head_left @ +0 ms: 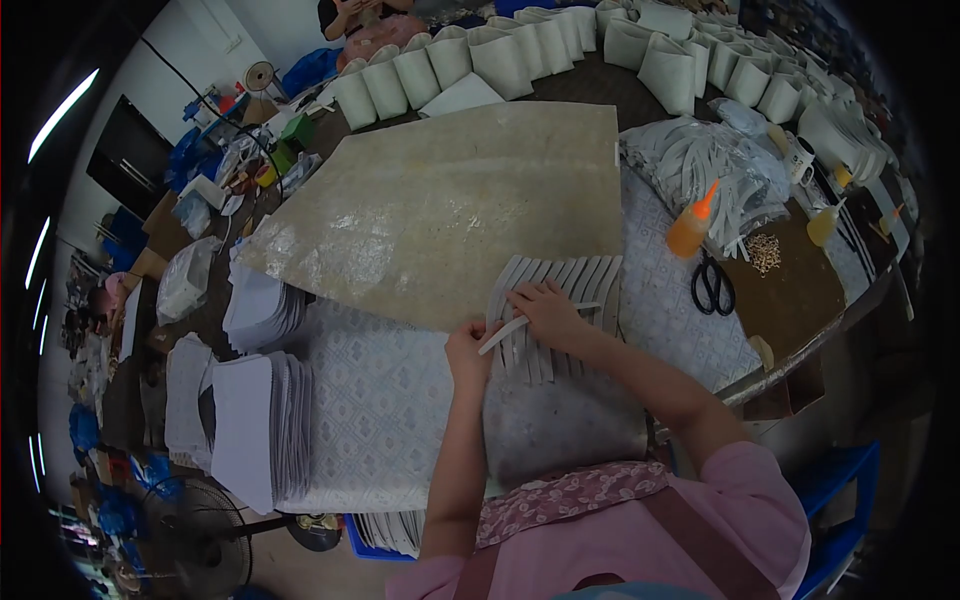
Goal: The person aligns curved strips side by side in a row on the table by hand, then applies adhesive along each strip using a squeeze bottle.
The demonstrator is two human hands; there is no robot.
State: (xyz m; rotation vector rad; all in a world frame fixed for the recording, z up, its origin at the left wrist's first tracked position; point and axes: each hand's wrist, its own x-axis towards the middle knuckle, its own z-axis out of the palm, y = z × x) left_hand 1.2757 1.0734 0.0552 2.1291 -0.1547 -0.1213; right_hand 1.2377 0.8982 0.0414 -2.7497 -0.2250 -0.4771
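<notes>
Several pale strips (575,270) lie side by side in a fanned row on a grey board in front of me. One loose white strip (503,335) crosses them at a slant, its far end showing right of my wrist. My left hand (467,350) is closed at the left edge of the row, fingertips pinching near the lower end of this cross strip. My right hand (546,314) rests over the row, palm down, fingers stretched to the left across the strips. It covers the middle of the cross strip, and its thumb is partly hidden.
A large stiff beige sheet (480,190) lies beyond the strips. To the right are an orange glue bottle (687,232), black scissors (713,287) and a plastic bag of strips (705,165). White stacks (245,430) stand at left. Another person (360,15) sits across the table.
</notes>
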